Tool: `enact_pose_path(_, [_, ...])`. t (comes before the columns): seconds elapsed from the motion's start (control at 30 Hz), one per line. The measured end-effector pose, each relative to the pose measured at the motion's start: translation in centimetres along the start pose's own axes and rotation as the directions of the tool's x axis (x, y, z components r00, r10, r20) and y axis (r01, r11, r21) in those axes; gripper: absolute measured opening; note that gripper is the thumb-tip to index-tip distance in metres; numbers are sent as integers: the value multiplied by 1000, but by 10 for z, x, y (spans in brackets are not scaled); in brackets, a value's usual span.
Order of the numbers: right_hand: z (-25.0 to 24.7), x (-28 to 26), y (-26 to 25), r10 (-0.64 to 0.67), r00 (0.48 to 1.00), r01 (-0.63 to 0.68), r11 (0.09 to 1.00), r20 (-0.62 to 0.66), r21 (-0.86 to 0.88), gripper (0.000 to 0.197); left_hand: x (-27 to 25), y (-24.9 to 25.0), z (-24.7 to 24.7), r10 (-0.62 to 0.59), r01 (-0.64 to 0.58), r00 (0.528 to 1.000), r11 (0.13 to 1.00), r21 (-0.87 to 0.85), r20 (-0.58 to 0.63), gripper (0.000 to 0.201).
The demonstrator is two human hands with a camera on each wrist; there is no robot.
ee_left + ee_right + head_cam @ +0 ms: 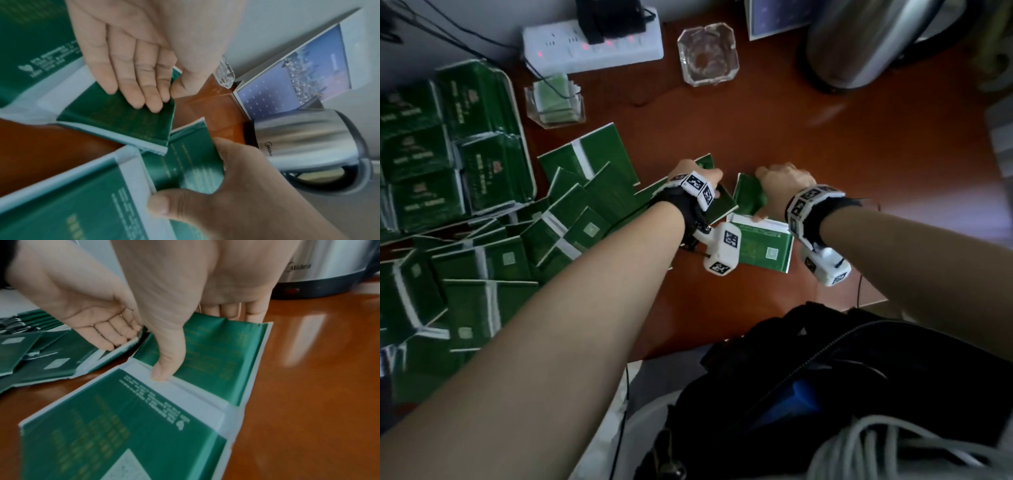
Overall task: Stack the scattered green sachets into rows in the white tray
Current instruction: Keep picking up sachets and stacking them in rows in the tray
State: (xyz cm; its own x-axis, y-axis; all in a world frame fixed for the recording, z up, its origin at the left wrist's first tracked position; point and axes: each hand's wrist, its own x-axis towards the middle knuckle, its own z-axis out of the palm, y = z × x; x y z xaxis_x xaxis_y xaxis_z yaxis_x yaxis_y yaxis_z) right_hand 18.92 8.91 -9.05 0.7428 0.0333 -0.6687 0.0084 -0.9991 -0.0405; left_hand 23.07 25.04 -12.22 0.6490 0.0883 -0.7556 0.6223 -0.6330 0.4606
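The white tray (522,137) at the left holds rows of stacked green sachets (421,147). Beside it, several loose sachets (571,222) lie in a heap. My left hand (709,174) (166,97) pinches one sachet (722,205) (123,120) between flat fingers and thumb, tilted above the table. Just to its right, my right hand (767,185) (191,344) grips another sachet (750,198) (216,353), thumb in front and fingers behind. A third sachet (763,246) (123,426) lies flat under both wrists.
A power strip (592,44), a glass ashtray (707,54), a steel kettle (876,44) and a clear holder (554,102) stand along the back of the brown table (825,144). A black bag (859,394) sits at the table's near edge.
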Motion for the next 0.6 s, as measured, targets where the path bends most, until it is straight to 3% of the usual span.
enact_pose_path(0.13, [-11, 11, 26, -37, 999, 37, 999, -5, -40, 82, 2, 15, 16, 1, -3, 1000, 998, -63, -24, 28])
enact_pose_path(0.17, [-13, 13, 32, -42, 999, 42, 998, -7, -42, 82, 0, 18, 15, 51, -53, 997, 998, -29, -59, 25])
enact_pose_path(0.23, [-14, 17, 37, -56, 998, 56, 998, -5, -41, 83, -6, 21, 6, 263, -236, 954, 954, 185, -141, 11])
enact_pose_path(0.27, [-15, 18, 39, -66, 998, 66, 997, -2, -40, 83, -8, 23, 2, 405, -340, 904, 876, 341, -138, 9])
enact_pose_path(0.33, [-13, 19, 41, -75, 997, 75, 997, 2, -25, 83, -11, 25, -6, 582, -495, 809, 600, 629, 82, 38])
enact_pose_path(0.4, [-10, 19, 42, -79, 997, 79, 997, 3, -18, 82, -10, 28, -11, 570, -568, 749, 291, 770, 337, 59])
enact_pose_path(0.43, [-10, 19, 42, -79, 997, 79, 997, 6, -21, 83, -9, 30, -12, 545, -575, 739, 205, 792, 396, 61])
enact_pose_path(0.6, [-16, 23, 43, -83, 995, 85, 996, 56, -23, 85, 3, 46, -16, 416, -492, 803, 61, 868, 426, 46])
